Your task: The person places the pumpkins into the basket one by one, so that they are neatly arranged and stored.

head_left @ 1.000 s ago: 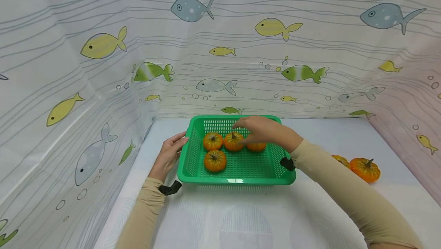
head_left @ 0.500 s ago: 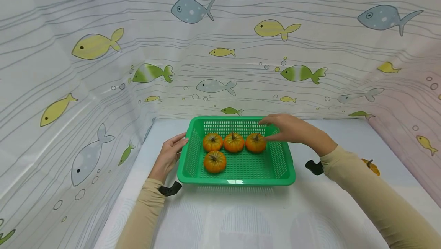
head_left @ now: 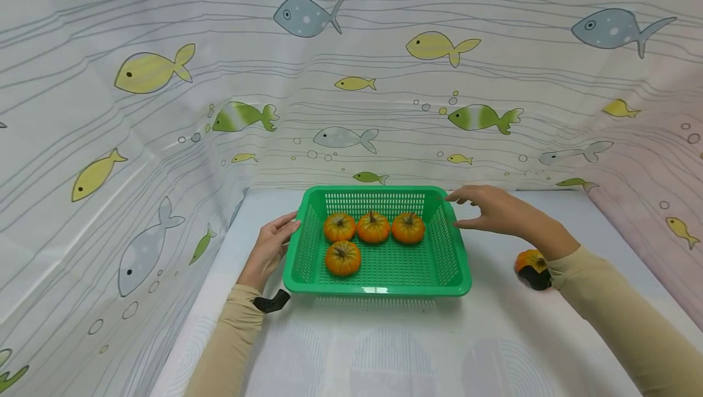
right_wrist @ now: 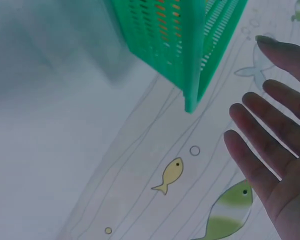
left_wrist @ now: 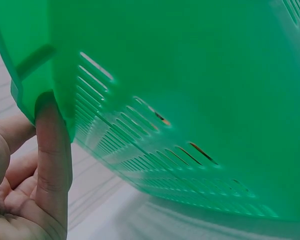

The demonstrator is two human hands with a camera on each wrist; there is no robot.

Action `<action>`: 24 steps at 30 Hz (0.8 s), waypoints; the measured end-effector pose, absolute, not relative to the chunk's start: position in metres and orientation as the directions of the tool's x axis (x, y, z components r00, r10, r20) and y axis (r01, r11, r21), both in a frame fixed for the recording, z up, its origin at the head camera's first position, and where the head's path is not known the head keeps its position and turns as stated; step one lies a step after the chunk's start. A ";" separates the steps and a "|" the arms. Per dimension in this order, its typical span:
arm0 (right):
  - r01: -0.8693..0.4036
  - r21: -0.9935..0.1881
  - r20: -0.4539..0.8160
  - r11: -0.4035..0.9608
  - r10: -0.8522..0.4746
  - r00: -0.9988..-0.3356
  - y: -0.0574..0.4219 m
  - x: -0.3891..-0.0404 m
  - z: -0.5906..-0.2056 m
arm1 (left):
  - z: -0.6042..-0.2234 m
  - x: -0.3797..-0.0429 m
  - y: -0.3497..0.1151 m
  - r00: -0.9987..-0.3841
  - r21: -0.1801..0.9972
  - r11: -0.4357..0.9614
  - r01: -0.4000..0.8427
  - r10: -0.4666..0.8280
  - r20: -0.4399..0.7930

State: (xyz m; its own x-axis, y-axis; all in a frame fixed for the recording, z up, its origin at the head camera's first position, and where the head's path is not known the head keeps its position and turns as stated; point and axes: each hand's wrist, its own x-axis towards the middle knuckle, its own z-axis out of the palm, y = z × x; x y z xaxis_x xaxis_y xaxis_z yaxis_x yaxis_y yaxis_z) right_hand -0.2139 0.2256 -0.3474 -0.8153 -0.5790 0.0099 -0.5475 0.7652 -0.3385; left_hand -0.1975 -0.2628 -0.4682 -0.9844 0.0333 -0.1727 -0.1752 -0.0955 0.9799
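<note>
A green plastic basket (head_left: 376, 290) with slotted walls stands on the table, holding several small orange pumpkins. Three of them, including the right one (head_left: 408, 228), form a row at the back; one more pumpkin (head_left: 343, 258) sits in front on the left. My left hand (head_left: 270, 244) pinches the basket's left rim, and the left wrist view shows its fingers (left_wrist: 52, 150) up under the rim's edge. Beside the basket's right rim hovers my right hand (head_left: 491, 211), fingers spread and nothing in it. The right wrist view shows that hand (right_wrist: 275, 135) apart from the basket.
Right of the basket, a pumpkin (head_left: 527, 258) lies on the table (head_left: 439, 336), partly covered by the black wrist camera and the right sleeve (head_left: 615, 311). A fish-patterned curtain (head_left: 384, 104) closes off the back and both sides.
My right hand has moved right, from above the back-row pumpkins to outside the basket's right rim. The left hand, basket and the pumpkins in it have stayed put.
</note>
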 end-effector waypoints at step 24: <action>-0.332 -0.401 -0.170 0.854 -0.425 -0.889 0.326 -0.189 -0.388 | -0.469 -0.197 -0.264 -0.986 0.979 -0.114 -0.168 0.035 -0.165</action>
